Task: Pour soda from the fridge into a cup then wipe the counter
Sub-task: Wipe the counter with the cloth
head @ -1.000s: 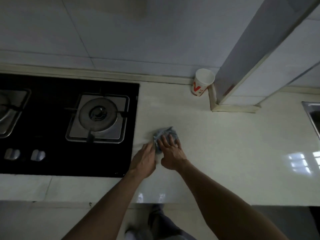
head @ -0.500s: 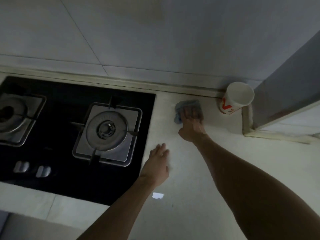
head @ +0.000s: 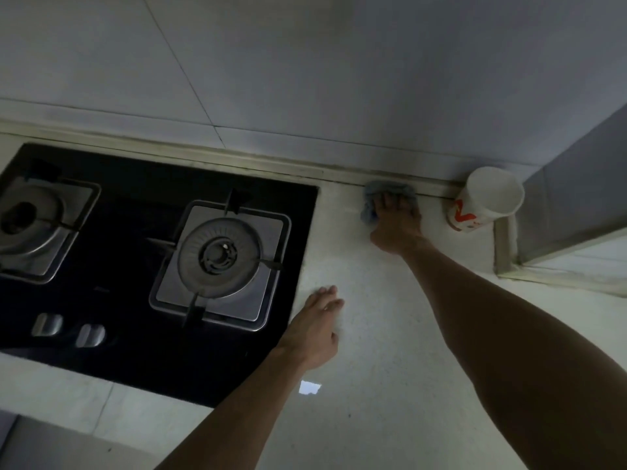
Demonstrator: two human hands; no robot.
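A pale counter [head: 390,334] runs between the stove and a wall column. My right hand [head: 397,225] presses a blue-grey cloth [head: 371,198] flat on the counter, right against the back wall strip. Most of the cloth is hidden under the fingers. A white paper cup [head: 481,201] with red print stands upright just right of the cloth, in the corner by the column. My left hand [head: 315,330] rests flat on the counter, fingers together and holding nothing, beside the stove's right edge.
A black glass gas stove [head: 135,266] with two burners and two knobs fills the left side. A grey column [head: 576,205] juts out at the right, behind the cup. Tiled wall rises behind the counter.
My right hand has slid the cloth from the counter's middle away to the back wall strip. The left hand has let go of the cloth and stays flat near the stove.
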